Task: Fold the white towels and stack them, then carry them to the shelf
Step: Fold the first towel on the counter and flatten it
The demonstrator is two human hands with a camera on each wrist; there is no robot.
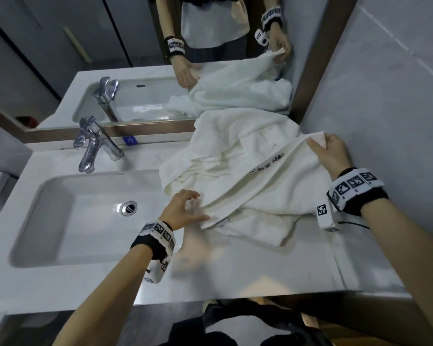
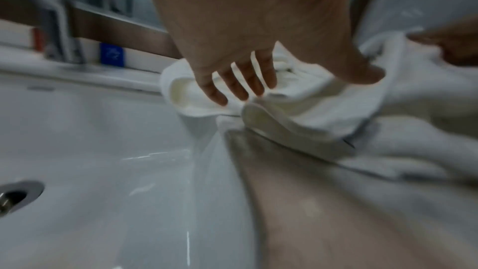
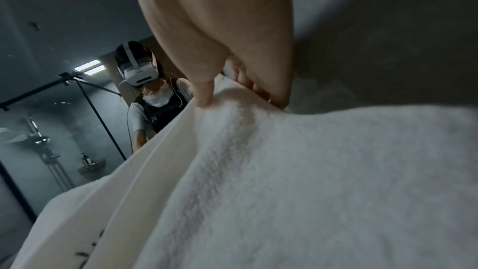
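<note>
Towels are lying in a crumpled white heap on the countertop, to the right of the sink basin and reaching back to the mirror. None is folded yet.

I am lifting the top towel, the one bearing dark embroidered lettering, off the heap. My right hand is pinching its far right corner between thumb and fingers; the right wrist view is confirming this, with my thumb pressing on the upper face of the cloth and the fingers curling beneath the hem. That corner is hanging raised above the pile, near the tiled side wall.

My left hand is hovering at the near left edge of the same towel, just beside the basin's rim. Its fingers are spreading loosely, relaxed and not clamping anything; in the left wrist view they are reaching toward the folds, and I cannot tell whether the tips are touching the cloth. Motion blur is softening both views here.

A chrome faucet is standing behind the basin, well apart from the towels. A small blue label is sitting at the base of the mirror frame. The drain is showing in the basin floor.
</note>
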